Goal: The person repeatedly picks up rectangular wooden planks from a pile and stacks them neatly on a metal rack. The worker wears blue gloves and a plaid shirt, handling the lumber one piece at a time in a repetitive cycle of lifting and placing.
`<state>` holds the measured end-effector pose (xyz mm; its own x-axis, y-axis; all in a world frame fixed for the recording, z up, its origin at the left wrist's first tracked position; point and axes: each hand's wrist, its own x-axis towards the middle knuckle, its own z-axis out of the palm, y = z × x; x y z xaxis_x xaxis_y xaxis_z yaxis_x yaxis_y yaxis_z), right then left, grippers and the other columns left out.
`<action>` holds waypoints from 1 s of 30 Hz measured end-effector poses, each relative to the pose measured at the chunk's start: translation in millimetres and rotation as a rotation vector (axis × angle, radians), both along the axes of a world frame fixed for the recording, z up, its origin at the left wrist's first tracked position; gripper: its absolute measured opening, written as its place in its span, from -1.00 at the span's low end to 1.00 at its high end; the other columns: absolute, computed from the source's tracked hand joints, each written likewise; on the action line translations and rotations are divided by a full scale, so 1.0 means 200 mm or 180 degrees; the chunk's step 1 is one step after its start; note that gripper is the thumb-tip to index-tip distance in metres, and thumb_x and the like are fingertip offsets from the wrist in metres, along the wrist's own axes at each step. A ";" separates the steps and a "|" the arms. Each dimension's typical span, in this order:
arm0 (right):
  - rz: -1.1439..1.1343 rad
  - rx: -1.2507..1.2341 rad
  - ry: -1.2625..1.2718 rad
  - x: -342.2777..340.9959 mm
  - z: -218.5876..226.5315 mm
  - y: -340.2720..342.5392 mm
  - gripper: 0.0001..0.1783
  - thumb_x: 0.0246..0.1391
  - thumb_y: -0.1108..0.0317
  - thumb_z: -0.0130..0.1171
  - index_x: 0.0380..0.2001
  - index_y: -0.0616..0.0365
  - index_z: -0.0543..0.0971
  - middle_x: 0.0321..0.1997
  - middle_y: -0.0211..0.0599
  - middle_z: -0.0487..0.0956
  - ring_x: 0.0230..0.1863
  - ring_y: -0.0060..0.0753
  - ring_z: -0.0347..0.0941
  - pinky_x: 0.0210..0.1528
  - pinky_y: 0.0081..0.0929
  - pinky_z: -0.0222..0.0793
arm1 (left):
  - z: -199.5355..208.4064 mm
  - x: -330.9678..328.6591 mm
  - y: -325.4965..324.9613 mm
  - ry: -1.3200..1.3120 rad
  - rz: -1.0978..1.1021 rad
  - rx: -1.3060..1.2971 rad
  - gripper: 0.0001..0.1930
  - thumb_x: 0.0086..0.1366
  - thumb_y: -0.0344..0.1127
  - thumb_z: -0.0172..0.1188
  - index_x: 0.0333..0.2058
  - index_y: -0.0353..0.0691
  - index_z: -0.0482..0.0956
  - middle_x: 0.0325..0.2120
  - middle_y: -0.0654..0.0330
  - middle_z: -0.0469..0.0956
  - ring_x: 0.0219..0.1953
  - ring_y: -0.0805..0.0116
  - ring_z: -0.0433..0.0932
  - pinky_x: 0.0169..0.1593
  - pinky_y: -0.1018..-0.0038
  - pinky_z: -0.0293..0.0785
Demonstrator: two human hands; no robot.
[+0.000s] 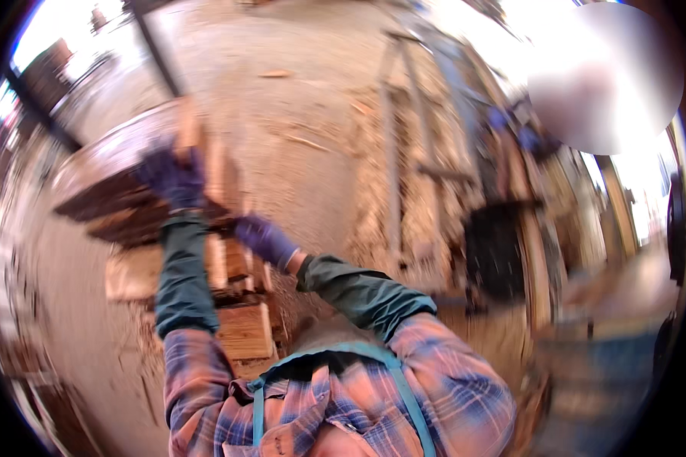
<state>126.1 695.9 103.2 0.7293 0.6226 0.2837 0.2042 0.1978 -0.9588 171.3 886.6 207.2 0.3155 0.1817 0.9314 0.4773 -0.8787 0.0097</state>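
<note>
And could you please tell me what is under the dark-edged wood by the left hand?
Below the dark-edged wood beside the left hand, pale wood shows at the near side. What lies farther underneath is covered by the wood itself, and blur hides detail.

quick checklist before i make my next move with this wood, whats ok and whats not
1. Hands covered: ok; left hand and right hand are both gloved in purple.
2. Right wrist covered: not ok; bare skin shows beside the green sleeve cover.
3. Left hand's grip at the wood stack: cannot tell; blurred.
4. Stack edges flush: not ok; pieces jut out unevenly.
5. Floor free of scraps: not ok; a thin strip lies ahead.
</note>
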 end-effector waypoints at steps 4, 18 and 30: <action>0.1036 -0.1373 -0.0424 -0.54 -0.40 -0.85 -0.79 0.10 0.32 0.06 -0.19 0.08 0.50 -0.18 -0.25 0.50 -0.13 -0.18 0.44 -0.07 -0.38 0.38 | -0.02 -0.04 -0.03 0.0223 -0.0587 -0.0196 -0.43 0.16 0.18 -0.01 -0.01 -0.09 0.46 0.02 0.05 0.43 0.11 -0.03 0.31 0.17 -0.02 0.09; -0.4589 0.1915 0.3636 -1.78 -0.94 -4.37 -0.21 0.04 -0.27 -0.01 0.26 -0.13 0.15 0.31 -0.31 0.20 0.28 -0.19 0.14 0.22 -0.11 0.10 | -1.40 -1.31 -1.90 0.3595 -0.3080 -0.3683 -0.81 0.22 -0.40 0.07 -0.20 -0.24 0.56 -0.29 0.19 0.56 -0.22 0.43 0.49 -0.10 0.49 0.41; -0.4841 0.2148 0.3535 -1.12 -0.86 -4.34 -0.34 -0.03 -0.02 0.23 0.10 0.00 0.32 -0.02 -0.24 0.46 -0.05 -0.16 0.41 -0.19 0.01 0.42 | -0.93 -1.73 -3.26 0.5829 -0.3789 -0.3712 -0.76 0.22 -0.34 0.12 -0.13 -0.20 0.56 -0.28 0.20 0.59 -0.23 0.45 0.52 -0.10 0.52 0.44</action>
